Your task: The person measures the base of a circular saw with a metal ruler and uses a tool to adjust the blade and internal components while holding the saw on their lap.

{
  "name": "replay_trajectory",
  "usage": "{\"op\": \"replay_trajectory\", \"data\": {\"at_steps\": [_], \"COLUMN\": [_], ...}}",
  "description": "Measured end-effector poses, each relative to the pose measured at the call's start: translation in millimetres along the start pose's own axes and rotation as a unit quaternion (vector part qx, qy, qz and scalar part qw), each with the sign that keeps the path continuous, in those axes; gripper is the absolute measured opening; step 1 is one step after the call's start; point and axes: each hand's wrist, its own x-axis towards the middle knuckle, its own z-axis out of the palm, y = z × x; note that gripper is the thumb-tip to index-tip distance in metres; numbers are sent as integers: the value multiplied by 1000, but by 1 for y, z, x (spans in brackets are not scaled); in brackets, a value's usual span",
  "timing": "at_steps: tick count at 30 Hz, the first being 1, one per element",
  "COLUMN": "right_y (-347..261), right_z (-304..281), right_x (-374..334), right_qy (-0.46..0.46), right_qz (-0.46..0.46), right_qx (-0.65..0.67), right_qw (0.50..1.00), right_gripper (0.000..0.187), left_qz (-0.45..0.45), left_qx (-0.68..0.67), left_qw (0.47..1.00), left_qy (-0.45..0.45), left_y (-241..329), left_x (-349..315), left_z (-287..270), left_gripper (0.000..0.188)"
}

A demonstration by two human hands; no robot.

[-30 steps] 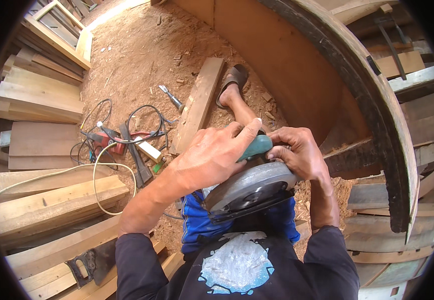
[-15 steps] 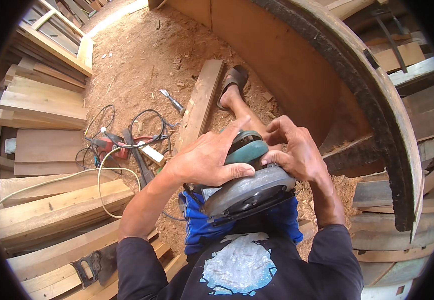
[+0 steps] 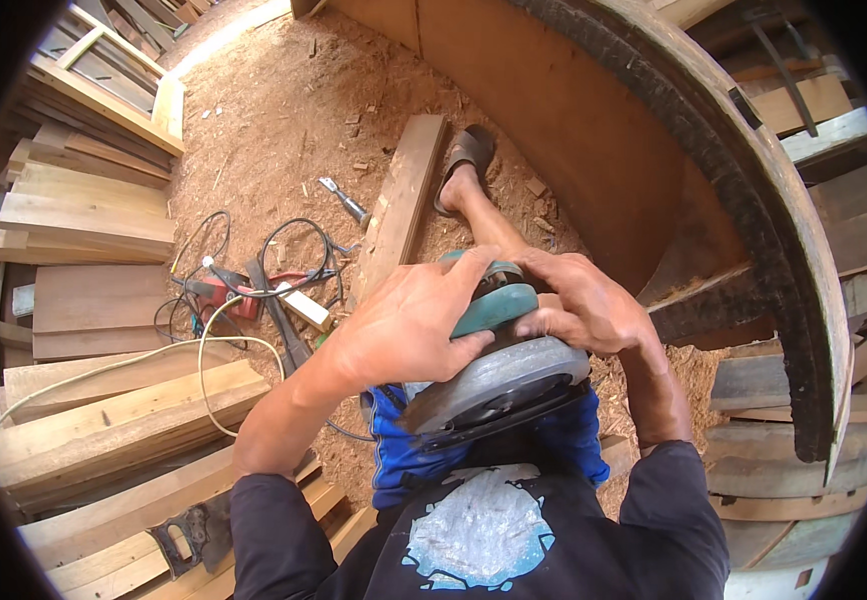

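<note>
A teal circular saw [image 3: 499, 310] with a round grey blade guard [image 3: 514, 375] is held tilted over my lap. My left hand [image 3: 404, 320] grips its body from the left, thumb near the top of the guard. From the other side my right hand [image 3: 589, 305] curls round the saw, its fingers over the far end and its thumb just above the guard. My palms hide part of the motor housing. My legs, in blue shorts [image 3: 389, 440], are under the saw.
A wooden plank [image 3: 404, 200] lies on the sawdust-covered floor by my sandalled foot. Left of it are a chisel-like tool [image 3: 344, 202], a red power tool [image 3: 229, 298] and tangled cords. Stacked boards [image 3: 114, 420] and a handsaw [image 3: 184, 540] fill the left. A large curved wooden piece [image 3: 754, 190] rises at right.
My right hand's fingers have come down and closed on the far end of the saw. My left fingers have bent in tighter around it. The saw has barely moved.
</note>
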Motion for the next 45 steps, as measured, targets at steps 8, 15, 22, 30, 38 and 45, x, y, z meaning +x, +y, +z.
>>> {"op": "replay_trajectory", "data": {"at_steps": [8,15,22,30,38,45], "right_y": [-19,-25,-31,-9,-96,-52], "right_z": [-5,-7,-11,-20,-46,-24], "right_x": [19,24,22,28,29,54], "right_qy": [-47,-58,-53,51,11,1], "right_qz": [-5,-12,27,118,-1,11], "right_qx": [-46,-45,-49,6,-279,-319], "right_qw": [998,997,997,992,960,948], "right_gripper": [51,47,47,54,42,38], "left_qz": [-12,-4,-1,-152,-146,-127], "left_qx": [131,128,75,-469,-467,-592], "left_qw": [991,992,996,870,871,783], "left_qy": [-9,11,-41,-21,51,144], "left_y": [13,9,-7,-72,-43,-42], "left_x": [4,3,12,10,9,21], "left_z": [-8,-8,-17,22,11,15], "left_gripper": [55,53,73,60,42,38]}}
